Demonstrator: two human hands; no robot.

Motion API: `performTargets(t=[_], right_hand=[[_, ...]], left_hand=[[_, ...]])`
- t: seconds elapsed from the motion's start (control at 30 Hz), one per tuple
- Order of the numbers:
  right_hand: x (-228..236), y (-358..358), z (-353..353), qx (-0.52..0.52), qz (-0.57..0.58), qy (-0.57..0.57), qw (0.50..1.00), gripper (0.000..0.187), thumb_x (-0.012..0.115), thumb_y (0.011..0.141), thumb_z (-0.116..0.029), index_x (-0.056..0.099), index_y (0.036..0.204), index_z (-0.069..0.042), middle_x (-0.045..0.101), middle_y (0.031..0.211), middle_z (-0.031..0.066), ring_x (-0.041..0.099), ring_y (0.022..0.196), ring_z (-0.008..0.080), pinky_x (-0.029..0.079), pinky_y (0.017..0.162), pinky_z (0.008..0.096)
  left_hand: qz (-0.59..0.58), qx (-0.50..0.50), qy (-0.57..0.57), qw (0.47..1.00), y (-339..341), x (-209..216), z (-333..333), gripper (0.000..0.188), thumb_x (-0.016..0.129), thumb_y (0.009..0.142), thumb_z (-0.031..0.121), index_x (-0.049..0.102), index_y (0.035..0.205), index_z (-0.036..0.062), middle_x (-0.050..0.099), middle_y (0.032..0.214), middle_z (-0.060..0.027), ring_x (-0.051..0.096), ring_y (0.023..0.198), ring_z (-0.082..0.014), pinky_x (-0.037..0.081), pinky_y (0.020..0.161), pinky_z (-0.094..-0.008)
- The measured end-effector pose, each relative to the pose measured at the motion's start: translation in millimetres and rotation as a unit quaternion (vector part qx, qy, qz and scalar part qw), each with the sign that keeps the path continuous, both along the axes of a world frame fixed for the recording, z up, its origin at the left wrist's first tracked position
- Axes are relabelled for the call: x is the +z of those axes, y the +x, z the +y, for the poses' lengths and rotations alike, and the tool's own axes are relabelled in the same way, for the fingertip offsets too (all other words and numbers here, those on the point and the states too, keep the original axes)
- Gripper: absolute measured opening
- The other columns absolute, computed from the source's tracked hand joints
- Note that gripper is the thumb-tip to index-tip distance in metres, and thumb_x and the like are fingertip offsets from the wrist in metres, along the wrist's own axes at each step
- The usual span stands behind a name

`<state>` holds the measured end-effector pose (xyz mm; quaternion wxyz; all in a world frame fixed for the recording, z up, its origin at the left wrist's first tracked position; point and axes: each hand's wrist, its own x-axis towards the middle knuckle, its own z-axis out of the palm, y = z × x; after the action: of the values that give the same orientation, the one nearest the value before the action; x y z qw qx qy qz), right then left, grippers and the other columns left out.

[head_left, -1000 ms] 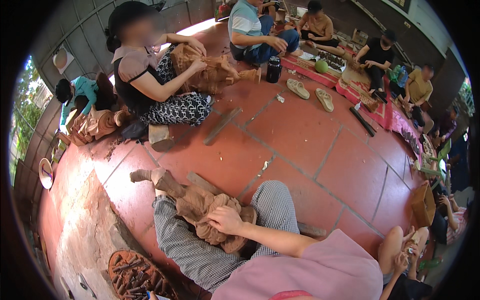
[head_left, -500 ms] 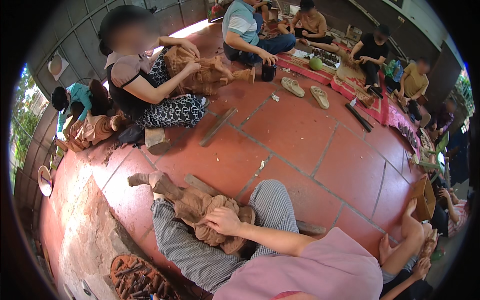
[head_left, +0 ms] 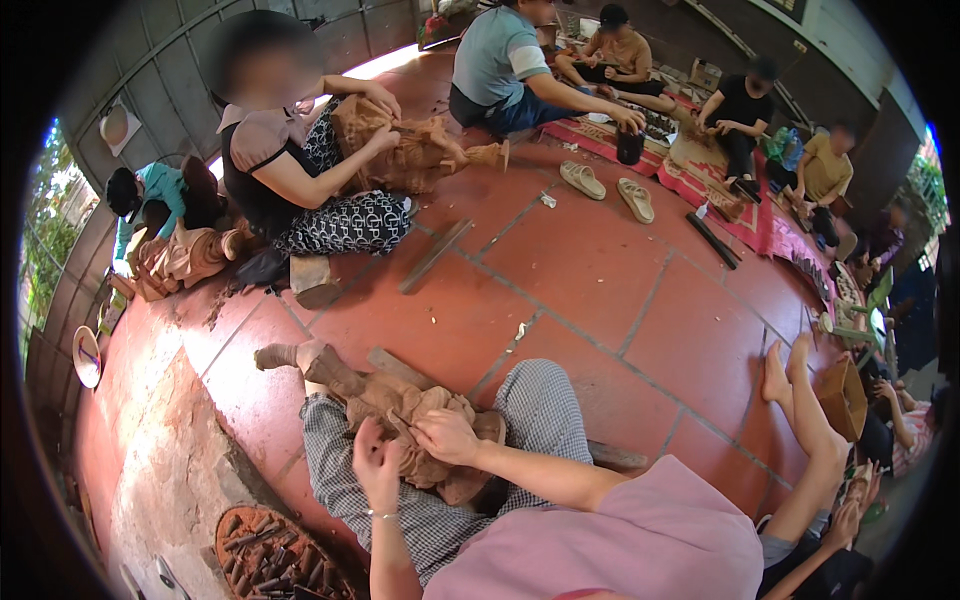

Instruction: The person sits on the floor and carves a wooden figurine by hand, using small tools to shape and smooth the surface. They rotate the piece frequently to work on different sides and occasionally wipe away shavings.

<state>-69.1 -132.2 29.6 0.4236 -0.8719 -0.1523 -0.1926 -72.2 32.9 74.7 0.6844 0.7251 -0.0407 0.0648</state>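
The right hand (head_left: 447, 437) lies on the statue (head_left: 385, 400). Left of it, the left hand (head_left: 378, 468) curls; I cannot tell either's grip.

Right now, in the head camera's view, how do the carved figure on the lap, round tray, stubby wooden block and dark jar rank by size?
1. Carved figure
2. Round tray
3. Wooden block
4. Dark jar
The jar is farthest off, so its true place is unsure.
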Motion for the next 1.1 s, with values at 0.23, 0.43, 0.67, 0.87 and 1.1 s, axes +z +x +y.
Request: performTargets(t=[0.23, 0.43, 0.67, 0.87, 1.1], right_hand=[[7, -4, -2, -0.026, 0.038, -0.025, 0.999, 0.027, 0.055, 0.094, -0.025, 0.062, 0.077, -0.005, 0.058, 0.071, 0.014, 0.059, 0.07, 0.0317, 0.047, 0.066, 0.0425], [16, -6, -2, -0.012, 0.026, -0.037, 0.999, 0.028, 0.056, 0.094, -0.028, 0.063, 0.076, -0.006, 0.059, 0.068, 0.0122, 0.06, 0.068, 0.0292, 0.047, 0.063, 0.0414], [8, 0, 3, -0.046, 0.007, -0.001, 0.999, 0.022, 0.062, 0.089, -0.026, 0.065, 0.08, -0.006, 0.061, 0.075, 0.0093, 0.06, 0.075, 0.0274, 0.047, 0.068, 0.0388], [18, 8, -5, -0.138, -0.06, -0.062, 0.987, 0.015, 0.064, 0.087, -0.022, 0.066, 0.083, -0.008, 0.065, 0.088, 0.0036, 0.061, 0.092, 0.0219, 0.043, 0.085, 0.0374], [5, 8, -7, -0.122, -0.045, -0.044, 0.991, 0.015, 0.065, 0.086, -0.022, 0.067, 0.079, -0.008, 0.065, 0.084, 0.0032, 0.062, 0.087, 0.023, 0.044, 0.082, 0.0371]], left_hand=[[0.077, 0.02, -0.099, 0.992, 11, -17, -39, 0.023, 0.057, 0.095, 0.003, 0.06, 0.116, -0.0056, 0.064, 0.098, -0.0026, 0.058, 0.08, -0.0075, 0.048, 0.071, -0.0215], [0.102, 0.056, -0.194, 0.974, 7, -32, -40, 0.013, 0.055, 0.1, 0.01, 0.06, 0.107, 0.0005, 0.062, 0.093, -0.0004, 0.056, 0.079, -0.0075, 0.047, 0.069, -0.021], [-0.025, -0.004, 0.147, 0.989, 12, -49, 3, 0.009, 0.06, 0.089, 0.001, 0.062, 0.097, -0.0011, 0.061, 0.08, -0.0087, 0.059, 0.07, -0.0182, 0.048, 0.064, -0.0288], [-0.098, -0.061, 0.321, 0.94, 9, -51, 11, 0.013, 0.072, 0.075, 0.001, 0.065, 0.086, -0.0006, 0.062, 0.081, -0.014, 0.061, 0.073, -0.0317, 0.05, 0.067, -0.0361], [0.083, -0.152, 0.21, 0.962, 24, -55, 42, 0.018, 0.079, 0.075, 0.006, 0.065, 0.083, -0.0022, 0.06, 0.074, -0.0046, 0.057, 0.068, -0.0135, 0.048, 0.063, -0.0282]])
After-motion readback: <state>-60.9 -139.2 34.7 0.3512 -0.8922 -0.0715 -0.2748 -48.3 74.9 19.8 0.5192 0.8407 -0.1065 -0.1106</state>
